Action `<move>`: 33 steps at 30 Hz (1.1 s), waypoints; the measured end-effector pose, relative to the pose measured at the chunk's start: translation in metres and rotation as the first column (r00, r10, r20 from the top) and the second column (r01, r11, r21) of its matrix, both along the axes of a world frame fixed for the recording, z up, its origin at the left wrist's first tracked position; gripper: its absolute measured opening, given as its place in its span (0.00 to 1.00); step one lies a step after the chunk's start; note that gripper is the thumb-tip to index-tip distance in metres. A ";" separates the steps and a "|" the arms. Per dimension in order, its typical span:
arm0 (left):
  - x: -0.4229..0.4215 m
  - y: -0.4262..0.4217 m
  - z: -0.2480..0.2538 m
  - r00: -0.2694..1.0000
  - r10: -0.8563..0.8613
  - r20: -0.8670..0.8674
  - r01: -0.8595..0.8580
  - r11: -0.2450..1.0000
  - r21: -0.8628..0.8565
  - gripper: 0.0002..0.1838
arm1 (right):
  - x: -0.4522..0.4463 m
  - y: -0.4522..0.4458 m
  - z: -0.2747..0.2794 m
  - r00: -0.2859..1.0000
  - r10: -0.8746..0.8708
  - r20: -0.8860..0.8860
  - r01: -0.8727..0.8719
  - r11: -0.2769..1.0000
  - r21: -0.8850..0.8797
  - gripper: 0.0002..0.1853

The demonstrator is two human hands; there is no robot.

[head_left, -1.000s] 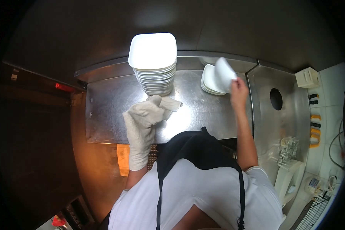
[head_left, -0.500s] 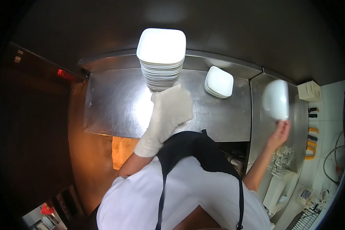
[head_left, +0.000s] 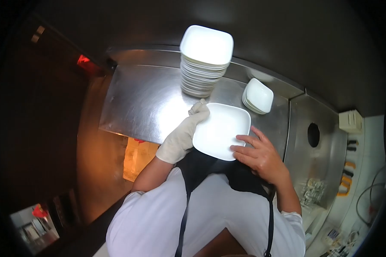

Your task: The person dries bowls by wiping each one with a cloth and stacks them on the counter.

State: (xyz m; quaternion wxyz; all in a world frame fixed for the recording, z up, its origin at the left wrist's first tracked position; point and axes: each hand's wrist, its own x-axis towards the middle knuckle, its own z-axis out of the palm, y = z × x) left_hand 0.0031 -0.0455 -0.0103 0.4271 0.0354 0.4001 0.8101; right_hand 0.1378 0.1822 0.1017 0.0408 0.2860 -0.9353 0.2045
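A white square plate [head_left: 218,130] is held in front of my apron, its inner face turned up. My left hand [head_left: 182,135], in a pale glove, grips the plate's left edge; its thumb or some bunched fabric shows at the upper left corner. On the lower right edge is my bare right hand [head_left: 263,158], fingers over the plate's face. Beyond my left hand rises a tall stack of matching white plates [head_left: 206,45]. Farther right, a short stack of similar white dishes [head_left: 260,95] rests on the steel counter [head_left: 137,98].
A raised steel ledge runs along the counter's back. To the right is a steel surface with a round dark hole [head_left: 313,135] and a pile of clear glassware [head_left: 313,190]. A cream box [head_left: 350,121] and yellow-handled tools [head_left: 344,186] are at the far right wall.
My right hand has brought the plate from the right-hand steel surface to the front of my body. My left hand has taken hold of its left edge. The view has turned slightly.
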 end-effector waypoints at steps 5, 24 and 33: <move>0.004 -0.003 0.004 0.985 0.085 0.151 -0.111 0.979 0.170 0.28 | -0.011 -0.010 0.008 0.997 0.053 -0.062 -0.053 0.999 0.002 0.19; -0.020 -0.106 0.130 0.625 0.488 -0.610 -0.632 0.775 -0.028 0.19 | -0.098 0.027 -0.138 0.502 0.142 0.853 0.534 0.725 -0.435 0.26; -0.013 -0.114 0.117 0.495 0.607 -0.622 -0.823 0.558 -0.110 0.16 | -0.075 0.047 -0.025 0.871 0.241 0.429 0.263 0.509 -0.820 0.32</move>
